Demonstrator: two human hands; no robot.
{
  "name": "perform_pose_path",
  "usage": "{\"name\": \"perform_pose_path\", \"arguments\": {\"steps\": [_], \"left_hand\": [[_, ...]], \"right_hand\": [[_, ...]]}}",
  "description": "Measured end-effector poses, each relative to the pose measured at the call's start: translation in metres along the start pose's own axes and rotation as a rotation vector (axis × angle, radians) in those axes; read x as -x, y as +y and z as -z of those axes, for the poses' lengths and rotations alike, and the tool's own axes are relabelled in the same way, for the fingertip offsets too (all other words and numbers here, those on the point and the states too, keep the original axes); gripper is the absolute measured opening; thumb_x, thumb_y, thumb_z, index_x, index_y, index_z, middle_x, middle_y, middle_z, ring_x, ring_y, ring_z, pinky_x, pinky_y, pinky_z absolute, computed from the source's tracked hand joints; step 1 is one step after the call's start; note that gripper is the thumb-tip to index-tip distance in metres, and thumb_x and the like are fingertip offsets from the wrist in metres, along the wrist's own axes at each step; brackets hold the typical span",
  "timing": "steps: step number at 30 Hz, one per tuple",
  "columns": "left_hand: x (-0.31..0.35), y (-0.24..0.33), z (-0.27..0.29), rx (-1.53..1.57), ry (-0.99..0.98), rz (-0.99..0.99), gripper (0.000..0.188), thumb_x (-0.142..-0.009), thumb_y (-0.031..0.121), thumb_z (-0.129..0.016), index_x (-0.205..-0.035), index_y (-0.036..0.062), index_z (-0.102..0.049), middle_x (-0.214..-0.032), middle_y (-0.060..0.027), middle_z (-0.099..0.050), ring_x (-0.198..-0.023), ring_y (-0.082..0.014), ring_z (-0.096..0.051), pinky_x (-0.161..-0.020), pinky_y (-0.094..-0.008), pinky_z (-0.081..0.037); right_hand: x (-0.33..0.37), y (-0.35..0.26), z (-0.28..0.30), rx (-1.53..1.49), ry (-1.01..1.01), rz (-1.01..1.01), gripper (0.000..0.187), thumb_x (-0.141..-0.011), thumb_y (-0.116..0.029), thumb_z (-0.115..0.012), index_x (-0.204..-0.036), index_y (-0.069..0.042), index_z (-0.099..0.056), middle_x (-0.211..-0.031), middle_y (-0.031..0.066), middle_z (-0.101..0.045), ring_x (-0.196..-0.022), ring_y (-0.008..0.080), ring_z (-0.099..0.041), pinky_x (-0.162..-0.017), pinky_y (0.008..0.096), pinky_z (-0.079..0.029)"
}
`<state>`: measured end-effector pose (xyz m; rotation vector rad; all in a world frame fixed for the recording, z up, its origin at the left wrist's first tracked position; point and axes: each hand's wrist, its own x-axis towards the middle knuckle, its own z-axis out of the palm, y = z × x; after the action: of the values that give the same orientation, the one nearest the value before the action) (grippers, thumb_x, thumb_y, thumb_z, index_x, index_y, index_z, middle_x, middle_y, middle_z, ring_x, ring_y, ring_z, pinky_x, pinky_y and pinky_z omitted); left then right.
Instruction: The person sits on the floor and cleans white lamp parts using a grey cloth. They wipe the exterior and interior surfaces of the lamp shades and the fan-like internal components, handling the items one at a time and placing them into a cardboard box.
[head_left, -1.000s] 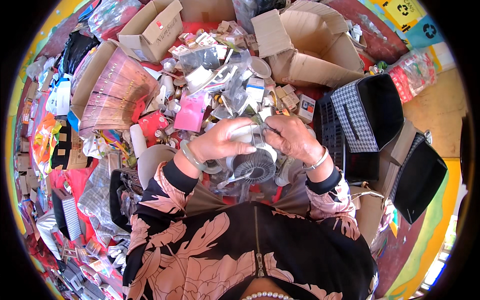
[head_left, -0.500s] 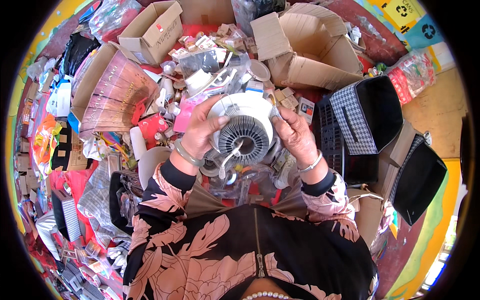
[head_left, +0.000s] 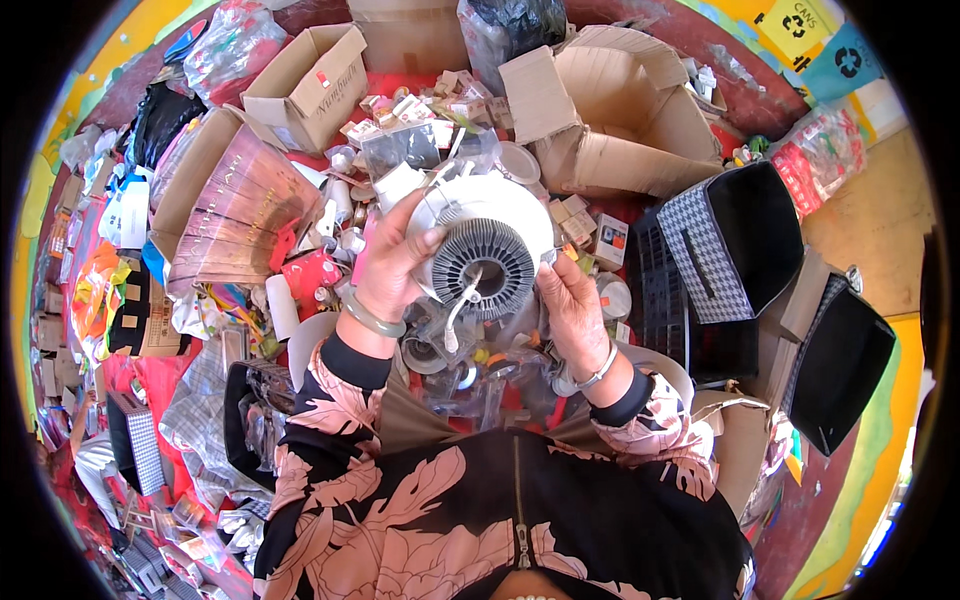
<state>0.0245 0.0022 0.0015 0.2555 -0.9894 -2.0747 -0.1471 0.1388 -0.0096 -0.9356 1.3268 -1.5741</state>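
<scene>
A round recessed downlight [head_left: 515,262] with a wide white rim and a dark finned heat sink is held up in front of my chest. Its finned back faces me, and a short white cable [head_left: 456,318] hangs out of the centre. My left hand [head_left: 392,265] grips the left side, thumb over the rim beside the fins, other fingers mostly hidden behind. At the lower right edge, the thumb and fingers of my right hand [head_left: 574,308] pinch a small greyish part by the rim, probably a spring clip.
Beyond the lamp lies a pile of small boxes and lamp parts [head_left: 415,110]. An open cardboard box [head_left: 625,125] stands at the far right, smaller cartons [head_left: 310,95] at the far left. Right of me are a dark crate [head_left: 655,270] and houndstooth-sided black bins [head_left: 715,250].
My right hand has slid down along the rim, from its upper right to its lower right edge. The downlight has turned and tilted slightly; my left hand keeps its hold.
</scene>
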Motion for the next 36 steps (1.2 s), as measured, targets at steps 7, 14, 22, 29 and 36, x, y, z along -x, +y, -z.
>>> {"name": "perform_pose_path", "arguments": {"steps": [7,14,22,29,36], "left_hand": [[0.006,0.007,-0.006,-0.051,-0.055,-0.041,0.059,-0.080,0.006,-0.059,-0.132,-0.0041,-0.034,-0.120,-0.0199,-0.053,-0.104,-0.0279,-0.058,-0.091,-0.0366,-0.047],[0.013,0.000,-0.018,-0.023,-0.091,0.018,0.060,-0.080,0.007,-0.062,-0.132,-0.0043,-0.034,-0.117,-0.0157,-0.054,-0.105,-0.0234,-0.057,-0.090,-0.0324,-0.046],[0.015,0.010,-0.027,-0.343,-0.197,0.165,0.048,-0.081,0.012,-0.067,-0.122,-0.0034,-0.047,-0.107,-0.0038,-0.056,-0.097,-0.0094,-0.051,-0.084,-0.0246,-0.042],[0.013,0.011,-0.022,-0.506,-0.283,0.229,0.042,-0.081,0.010,-0.067,-0.117,-0.0025,-0.050,-0.099,-0.0003,-0.057,-0.086,-0.0063,-0.051,-0.074,-0.0220,-0.043],[0.013,-0.014,-0.008,-0.492,-0.354,0.224,0.043,-0.078,0.011,-0.070,-0.115,-0.0027,-0.052,-0.095,-0.0021,-0.059,-0.085,-0.0074,-0.053,-0.075,-0.0223,-0.044]], "right_hand": [[-0.005,-0.019,0.005,0.181,-0.072,0.096,0.023,-0.093,-0.022,-0.053,-0.087,0.000,-0.057,-0.065,-0.0048,-0.048,-0.061,0.0037,-0.037,-0.052,0.0207,-0.034],[-0.011,-0.033,0.012,0.337,0.099,0.276,0.030,-0.091,-0.019,-0.058,-0.068,-0.001,-0.050,-0.060,-0.0012,-0.043,-0.058,0.0049,-0.036,-0.050,0.0221,-0.033],[-0.031,-0.064,0.019,0.594,-0.268,0.297,0.033,-0.087,-0.017,-0.061,-0.064,0.001,-0.047,-0.052,0.0056,-0.037,-0.050,0.0086,-0.032,-0.045,0.0272,-0.031],[-0.038,-0.050,0.025,0.596,-0.420,0.136,0.033,-0.086,-0.018,-0.061,-0.063,0.000,-0.047,-0.053,0.0072,-0.040,-0.050,0.0106,-0.036,-0.046,0.0289,-0.034],[-0.037,-0.047,0.014,0.790,-0.459,0.329,0.023,-0.085,-0.021,-0.060,-0.073,-0.002,-0.054,-0.061,0.0161,-0.051,-0.054,0.0284,-0.050,-0.053,0.0361,-0.041]]}}
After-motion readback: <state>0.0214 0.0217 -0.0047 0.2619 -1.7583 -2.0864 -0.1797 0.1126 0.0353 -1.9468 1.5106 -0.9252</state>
